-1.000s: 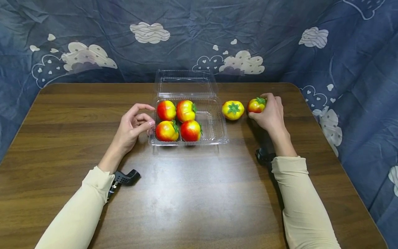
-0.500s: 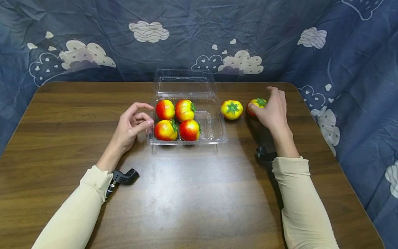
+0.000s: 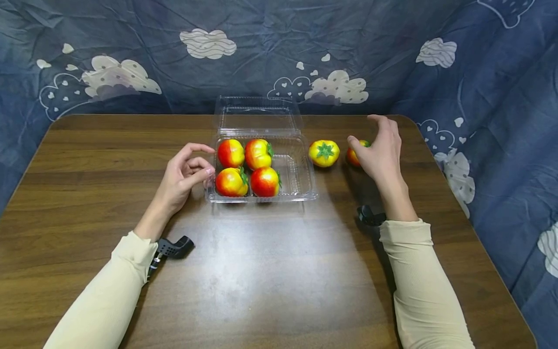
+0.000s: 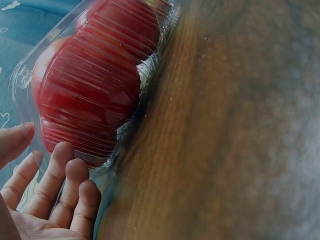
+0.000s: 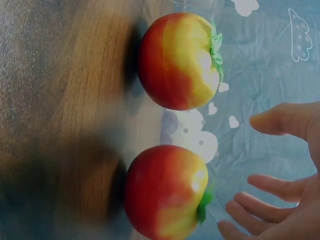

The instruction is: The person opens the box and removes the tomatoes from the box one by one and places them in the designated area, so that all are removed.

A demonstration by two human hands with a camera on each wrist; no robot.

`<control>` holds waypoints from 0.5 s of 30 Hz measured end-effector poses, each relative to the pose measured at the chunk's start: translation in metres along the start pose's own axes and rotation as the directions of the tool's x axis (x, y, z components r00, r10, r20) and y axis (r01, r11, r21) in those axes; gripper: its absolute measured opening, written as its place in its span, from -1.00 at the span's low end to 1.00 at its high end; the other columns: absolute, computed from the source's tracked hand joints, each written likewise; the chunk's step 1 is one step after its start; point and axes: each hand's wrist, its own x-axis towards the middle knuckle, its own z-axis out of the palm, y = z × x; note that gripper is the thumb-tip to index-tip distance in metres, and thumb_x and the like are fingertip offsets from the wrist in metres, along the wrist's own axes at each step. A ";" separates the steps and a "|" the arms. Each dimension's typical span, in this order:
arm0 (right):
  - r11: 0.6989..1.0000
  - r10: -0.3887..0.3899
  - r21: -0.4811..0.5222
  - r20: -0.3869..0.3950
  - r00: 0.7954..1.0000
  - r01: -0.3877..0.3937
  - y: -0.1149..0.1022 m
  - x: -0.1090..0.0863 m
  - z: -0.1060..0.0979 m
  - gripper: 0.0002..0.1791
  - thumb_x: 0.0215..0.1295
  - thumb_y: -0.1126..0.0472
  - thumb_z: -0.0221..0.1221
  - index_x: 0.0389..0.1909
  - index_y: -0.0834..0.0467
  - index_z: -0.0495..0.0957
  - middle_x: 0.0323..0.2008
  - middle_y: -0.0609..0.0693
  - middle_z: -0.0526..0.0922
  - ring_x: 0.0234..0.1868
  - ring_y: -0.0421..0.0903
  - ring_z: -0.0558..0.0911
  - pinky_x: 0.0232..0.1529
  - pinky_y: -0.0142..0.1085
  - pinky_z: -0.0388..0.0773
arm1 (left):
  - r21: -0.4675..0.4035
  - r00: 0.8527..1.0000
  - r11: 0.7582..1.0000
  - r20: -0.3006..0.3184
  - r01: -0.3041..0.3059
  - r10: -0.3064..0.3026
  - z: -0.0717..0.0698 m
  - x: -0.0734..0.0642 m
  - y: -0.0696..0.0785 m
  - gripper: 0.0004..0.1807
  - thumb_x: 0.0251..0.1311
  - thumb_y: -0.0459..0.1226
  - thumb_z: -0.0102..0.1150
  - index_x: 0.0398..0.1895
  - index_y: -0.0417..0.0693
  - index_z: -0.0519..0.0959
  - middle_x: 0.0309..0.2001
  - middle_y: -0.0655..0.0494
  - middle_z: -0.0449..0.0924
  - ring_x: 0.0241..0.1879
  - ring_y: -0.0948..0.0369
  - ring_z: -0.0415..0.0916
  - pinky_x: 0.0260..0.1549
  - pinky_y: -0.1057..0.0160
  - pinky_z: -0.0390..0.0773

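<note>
A clear plastic clamshell box point(image 3: 301, 191) stands with its lid raised, several red and yellow tomatoes point(image 3: 265, 182) in its left and middle part. My left hand point(image 3: 176, 182) is at the box's left side, fingers point(image 4: 77, 172) loosely bent, fingertips right at its wall and rim. To the right of the box, a yellow-topped tomato point(image 3: 324, 153) sits on the table. Beyond it a second loose tomato point(image 5: 165, 192) is partly hidden behind my right hand point(image 3: 383, 150) in the head view. That hand is spread apart from the fruit, holding nothing.
The brown wooden table point(image 3: 261, 271) ends at a blue curtain point(image 3: 244, 72) with cloud prints, behind and to the right. The raised lid point(image 3: 259, 118) stands close to the back edge. Black wrist cameras point(image 3: 175, 247) are strapped on both wrists.
My right hand has let go of the rightmost tomato and lifted up and back from it, fingers spreading. That tomato stays on the table. The left hand keeps its place at the box.
</note>
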 end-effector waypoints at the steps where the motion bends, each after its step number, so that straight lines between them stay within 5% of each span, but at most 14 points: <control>1: 1.000 -0.004 0.002 -0.003 1.000 0.004 0.000 0.000 0.000 -0.27 0.34 0.05 0.33 0.45 0.26 0.37 0.40 0.28 0.39 0.43 0.26 0.34 0.53 0.11 0.22 | 0.004 1.000 1.000 -0.001 0.002 -0.002 0.000 0.000 0.000 -0.59 0.33 -0.54 0.23 0.21 -0.41 0.43 -0.42 -0.12 0.64 -0.58 0.06 0.51 -0.49 0.33 0.62; 15: 0.990 -0.134 0.034 -0.017 0.991 0.135 -0.014 -0.005 0.008 -0.38 0.32 0.14 0.34 0.37 0.25 0.47 0.32 0.27 0.51 0.38 0.24 0.42 0.46 0.14 0.26 | 0.027 1.000 1.000 -0.005 -0.002 0.002 -0.001 -0.001 0.000 -0.60 0.32 -0.53 0.24 0.20 -0.35 0.47 -0.40 -0.25 0.62 -0.57 0.01 0.50 -0.49 0.33 0.62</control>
